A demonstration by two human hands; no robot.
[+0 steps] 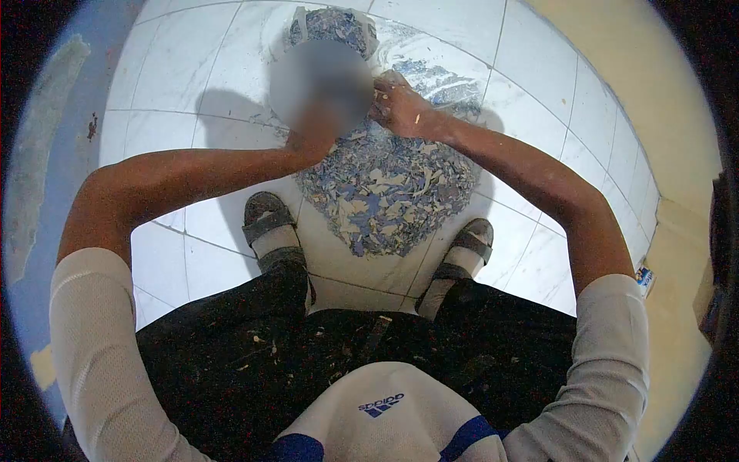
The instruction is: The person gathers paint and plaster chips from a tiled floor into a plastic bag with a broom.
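A heap of grey, blue and cream paint flakes lies on the tiles between my feet. At the heap's far edge is my right hand, fingers curled and closed; I cannot tell what is in them. My left hand reaches to the same spot from the left, its fingers hidden behind a round blurred patch. Just beyond both hands sits a container full of similar flakes, its near part covered by the blur.
White dust and scattered flakes streak the tiled floor to the right of the container. My sandalled feet flank the heap. A blue-grey wall runs along the left and a cream wall along the right. A small packet lies at the right edge.
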